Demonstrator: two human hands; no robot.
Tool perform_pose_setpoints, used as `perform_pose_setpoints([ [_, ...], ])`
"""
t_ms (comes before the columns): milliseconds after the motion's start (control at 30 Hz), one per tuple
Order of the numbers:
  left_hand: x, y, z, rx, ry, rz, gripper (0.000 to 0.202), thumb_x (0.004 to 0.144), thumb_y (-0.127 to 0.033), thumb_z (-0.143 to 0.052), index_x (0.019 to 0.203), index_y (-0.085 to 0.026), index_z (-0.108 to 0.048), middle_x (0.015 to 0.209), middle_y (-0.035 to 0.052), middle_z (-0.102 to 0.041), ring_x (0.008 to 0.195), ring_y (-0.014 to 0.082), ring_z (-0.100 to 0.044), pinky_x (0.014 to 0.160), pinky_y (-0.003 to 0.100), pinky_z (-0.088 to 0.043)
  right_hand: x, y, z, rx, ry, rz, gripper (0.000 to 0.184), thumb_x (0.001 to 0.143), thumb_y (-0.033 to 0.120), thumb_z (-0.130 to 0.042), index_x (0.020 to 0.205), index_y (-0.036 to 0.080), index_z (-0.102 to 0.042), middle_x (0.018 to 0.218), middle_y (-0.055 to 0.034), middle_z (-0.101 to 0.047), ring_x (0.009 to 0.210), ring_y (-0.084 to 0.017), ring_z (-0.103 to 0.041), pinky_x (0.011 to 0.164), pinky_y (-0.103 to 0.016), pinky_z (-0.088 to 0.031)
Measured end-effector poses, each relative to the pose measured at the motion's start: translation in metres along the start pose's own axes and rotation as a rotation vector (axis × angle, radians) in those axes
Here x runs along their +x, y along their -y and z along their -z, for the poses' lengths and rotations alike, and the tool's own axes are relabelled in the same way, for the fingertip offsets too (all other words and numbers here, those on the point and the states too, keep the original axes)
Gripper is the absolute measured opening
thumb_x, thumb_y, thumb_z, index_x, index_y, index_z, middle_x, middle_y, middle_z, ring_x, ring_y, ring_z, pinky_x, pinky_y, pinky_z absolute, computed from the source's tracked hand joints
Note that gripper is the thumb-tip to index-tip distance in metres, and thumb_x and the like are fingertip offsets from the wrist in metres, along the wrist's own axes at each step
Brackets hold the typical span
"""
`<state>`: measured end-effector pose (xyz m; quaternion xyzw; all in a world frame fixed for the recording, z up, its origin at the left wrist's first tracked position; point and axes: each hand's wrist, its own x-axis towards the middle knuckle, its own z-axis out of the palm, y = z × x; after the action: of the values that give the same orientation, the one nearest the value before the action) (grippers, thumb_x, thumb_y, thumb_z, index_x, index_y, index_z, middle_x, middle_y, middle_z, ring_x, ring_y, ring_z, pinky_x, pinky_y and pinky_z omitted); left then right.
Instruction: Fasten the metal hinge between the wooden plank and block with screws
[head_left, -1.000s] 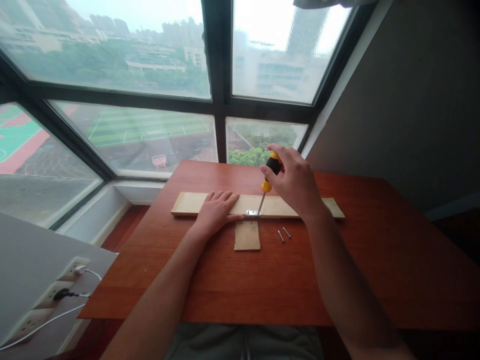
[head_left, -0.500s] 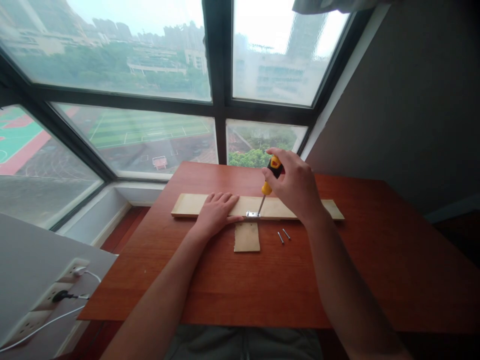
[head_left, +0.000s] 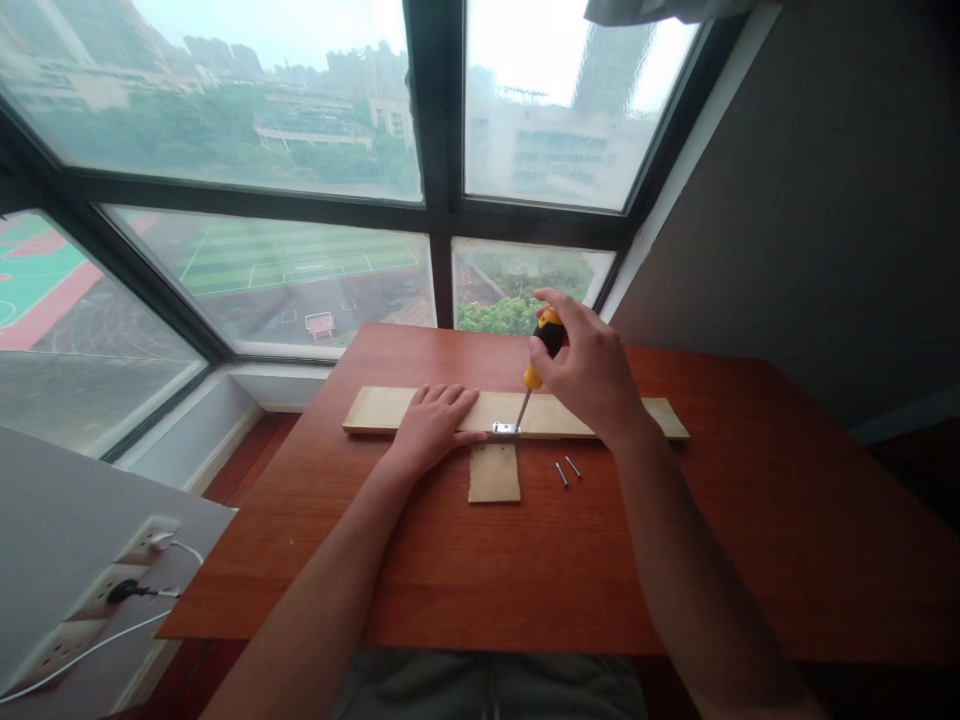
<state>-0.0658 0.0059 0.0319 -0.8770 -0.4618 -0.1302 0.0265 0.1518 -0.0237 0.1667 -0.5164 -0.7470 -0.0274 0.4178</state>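
Note:
A long pale wooden board (head_left: 375, 408) lies across the reddish table (head_left: 525, 570). My left hand (head_left: 431, 425) rests flat on it, fingers spread, left of a small metal hinge (head_left: 506, 429). My right hand (head_left: 589, 370) is closed round the yellow-and-black handle of a screwdriver (head_left: 538, 355). The screwdriver's tip stands on the hinge. A small square wooden piece (head_left: 494, 473) lies just in front of the hinge, touching the board's near edge.
Two loose screws (head_left: 567, 469) lie on the table right of the small piece. A big window (head_left: 300, 200) rises behind the table's far edge. A grey wall (head_left: 825, 200) is at the right. A power strip (head_left: 112, 590) with plugged cables sits at the lower left.
My right hand has turned slightly on the screwdriver handle, fingers shifting round it. The left hand, the board and the screws stay where they were.

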Motion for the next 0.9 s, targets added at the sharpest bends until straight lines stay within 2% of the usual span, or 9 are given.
perform_pose_setpoints([
  [100, 0.0002, -0.0003, 0.0007, -0.005, 0.003, -0.001, 0.068, 0.084, -0.068, -0.053, 0.136, -0.025, -0.051, 0.132, 0.0098, -0.059, 0.122, 0.0285, -0.051, 0.106, 0.040, -0.033, -0.0006, 0.0006, -0.0010, 0.057, 0.001, 0.024, 0.047, 0.078, 0.012, -0.051, 0.125, 0.018, -0.055, 0.115, -0.0107, -0.065, 0.104, -0.023, -0.062, 0.094, -0.039, -0.048],
  [200, -0.0001, -0.0003, 0.0008, -0.004, 0.000, -0.003, 0.068, 0.084, -0.067, -0.052, 0.136, -0.025, -0.050, 0.132, 0.0099, -0.059, 0.122, 0.0285, -0.050, 0.106, 0.040, -0.033, -0.0005, 0.0007, -0.0011, -0.017, 0.012, -0.002, 0.036, 0.084, 0.023, -0.053, 0.120, 0.019, -0.058, 0.112, -0.0113, -0.065, 0.101, -0.026, -0.062, 0.090, -0.042, -0.049],
  [267, -0.0005, -0.0001, 0.0005, 0.001, -0.001, -0.001, 0.067, 0.084, -0.068, -0.052, 0.136, -0.025, -0.050, 0.133, 0.0096, -0.059, 0.122, 0.0285, -0.050, 0.106, 0.041, -0.033, -0.0001, 0.0004, -0.0006, -0.091, 0.016, -0.032, 0.036, 0.087, 0.033, -0.056, 0.121, 0.021, -0.059, 0.110, -0.0111, -0.065, 0.098, -0.028, -0.062, 0.087, -0.045, -0.049],
  [333, -0.0008, 0.0002, 0.0000, 0.005, -0.003, -0.001, 0.067, 0.084, -0.068, -0.051, 0.136, -0.026, -0.051, 0.133, 0.0094, -0.059, 0.122, 0.0287, -0.050, 0.107, 0.041, -0.032, 0.0004, -0.0001, 0.0000, -0.122, 0.015, -0.048, 0.037, 0.087, 0.034, -0.057, 0.122, 0.021, -0.060, 0.110, -0.0107, -0.065, 0.096, -0.028, -0.062, 0.085, -0.045, -0.050],
  [500, -0.0009, 0.0006, -0.0013, 0.017, -0.011, -0.006, 0.068, 0.085, -0.068, -0.051, 0.137, -0.025, -0.050, 0.133, 0.0097, -0.059, 0.122, 0.0294, -0.050, 0.107, 0.043, -0.032, 0.0008, 0.0010, 0.0018, 0.022, 0.012, -0.003, 0.044, 0.081, 0.018, -0.054, 0.125, 0.018, -0.054, 0.118, -0.0114, -0.063, 0.104, -0.025, -0.060, 0.092, -0.040, -0.049],
  [633, -0.0008, 0.0005, -0.0011, 0.021, -0.004, -0.009, 0.068, 0.085, -0.067, -0.051, 0.137, -0.024, -0.050, 0.133, 0.0100, -0.058, 0.122, 0.0296, -0.050, 0.107, 0.043, -0.032, -0.0003, 0.0035, 0.0028, 0.055, 0.039, 0.003, 0.048, 0.072, 0.007, -0.049, 0.119, 0.017, -0.056, 0.115, -0.0108, -0.064, 0.106, -0.024, -0.061, 0.095, -0.039, -0.048],
  [700, -0.0007, 0.0005, -0.0012, 0.018, -0.001, -0.007, 0.068, 0.085, -0.067, -0.051, 0.137, -0.024, -0.049, 0.133, 0.0100, -0.059, 0.122, 0.0294, -0.050, 0.107, 0.043, -0.032, -0.0006, 0.0046, 0.0031, -0.001, 0.039, -0.019, 0.042, 0.077, 0.013, -0.052, 0.119, 0.019, -0.057, 0.116, -0.0109, -0.064, 0.104, -0.026, -0.062, 0.091, -0.041, -0.049],
  [800, -0.0009, 0.0007, -0.0022, 0.013, -0.005, -0.001, 0.067, 0.085, -0.068, -0.051, 0.137, -0.026, -0.049, 0.134, 0.0096, -0.058, 0.123, 0.0291, -0.050, 0.108, 0.043, -0.031, -0.0005, 0.0050, 0.0034, -0.123, 0.022, -0.071, 0.035, 0.085, 0.031, -0.056, 0.118, 0.021, -0.060, 0.115, -0.0112, -0.065, 0.101, -0.030, -0.062, 0.085, -0.045, -0.049],
  [900, -0.0012, 0.0009, -0.0032, 0.012, -0.009, 0.002, 0.067, 0.085, -0.068, -0.051, 0.137, -0.027, -0.049, 0.134, 0.0094, -0.058, 0.123, 0.0290, -0.050, 0.108, 0.043, -0.031, -0.0002, 0.0039, 0.0037, -0.160, 0.013, -0.092, 0.031, 0.086, 0.033, -0.056, 0.115, 0.023, -0.061, 0.111, -0.0099, -0.067, 0.097, -0.029, -0.063, 0.083, -0.044, -0.049],
])
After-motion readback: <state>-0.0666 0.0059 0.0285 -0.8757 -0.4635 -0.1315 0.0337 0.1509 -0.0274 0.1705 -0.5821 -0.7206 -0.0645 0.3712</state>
